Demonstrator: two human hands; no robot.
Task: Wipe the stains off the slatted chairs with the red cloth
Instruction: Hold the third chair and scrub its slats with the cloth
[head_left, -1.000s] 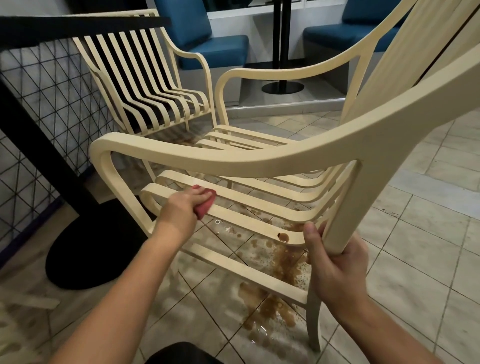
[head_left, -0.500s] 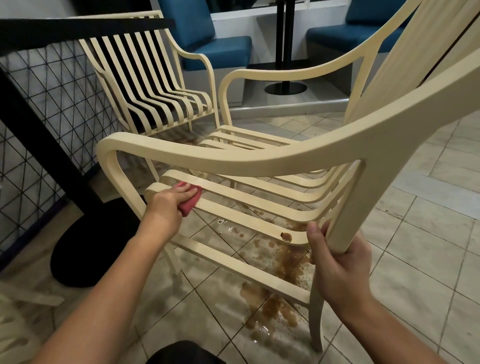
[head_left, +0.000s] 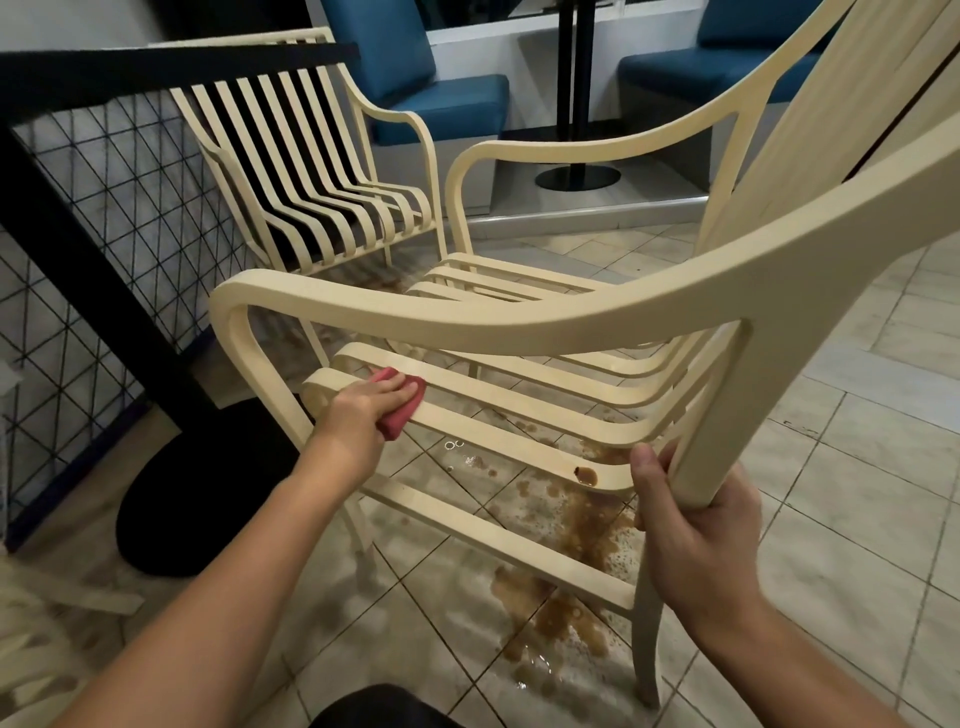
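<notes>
A cream slatted chair (head_left: 467, 325) stands tilted right in front of me. My left hand (head_left: 358, 410) grips the red cloth (head_left: 402, 410) and presses it on a front seat slat near the slat's left end. My right hand (head_left: 693, 525) grips the lower end of the chair's near arm support. A brown stain (head_left: 586, 474) sits on the front slat, just left of my right thumb. A second cream slatted chair (head_left: 311, 171) stands behind, at the upper left.
A brown spill (head_left: 566, 551) is spread over the tiled floor under the seat. A black table with a round base (head_left: 208, 499) and a wire grid panel (head_left: 93, 208) stands at the left. Blue seats (head_left: 436, 98) and a pedestal base (head_left: 576, 176) are behind.
My left hand slid the red cloth leftward along the front slat, then slightly back to the right. My right hand kept its hold on the arm support.
</notes>
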